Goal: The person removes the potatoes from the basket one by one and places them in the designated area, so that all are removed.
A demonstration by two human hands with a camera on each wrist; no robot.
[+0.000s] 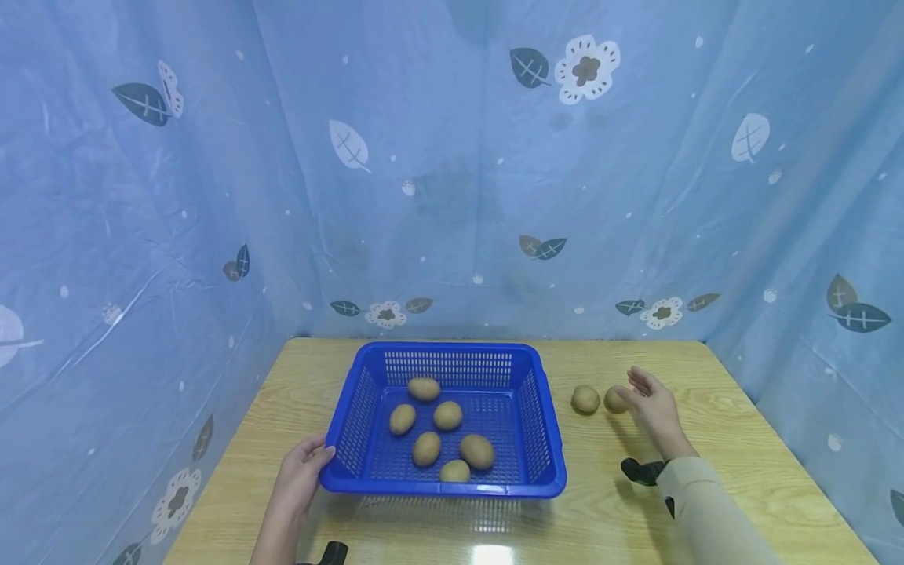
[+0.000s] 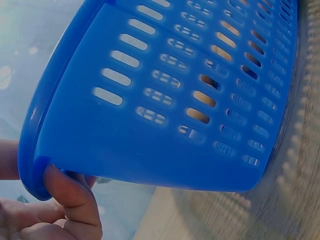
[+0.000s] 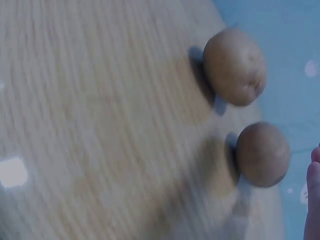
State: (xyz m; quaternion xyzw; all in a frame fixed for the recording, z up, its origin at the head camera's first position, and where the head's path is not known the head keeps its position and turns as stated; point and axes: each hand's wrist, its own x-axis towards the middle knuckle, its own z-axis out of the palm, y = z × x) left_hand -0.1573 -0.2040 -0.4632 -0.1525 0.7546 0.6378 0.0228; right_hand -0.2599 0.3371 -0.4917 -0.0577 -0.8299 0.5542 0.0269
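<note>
A blue plastic basket (image 1: 452, 488) with slotted walls stands mid-table, and several potatoes (image 1: 426, 449) lie spread over its floor. My left hand (image 1: 300, 475) grips the basket's near left corner; in the left wrist view the thumb (image 2: 75, 197) hooks at the rim. To the basket's right, two loose potatoes sit side by side: the left one (image 1: 585, 399) and the right one (image 1: 614, 400). My right hand (image 1: 651, 408) hovers by the right one, partly overlapping it in the head view, fingers extended and holding nothing. At the right wrist view's edge, its fingertips (image 3: 314, 180) appear apart from both potatoes.
The wooden table (image 1: 727, 439) reaches back to a blue patterned curtain (image 1: 452, 235), which also hangs along both sides. Black wrist-worn devices show at the right wrist (image 1: 643, 472) and the left wrist (image 1: 333, 553).
</note>
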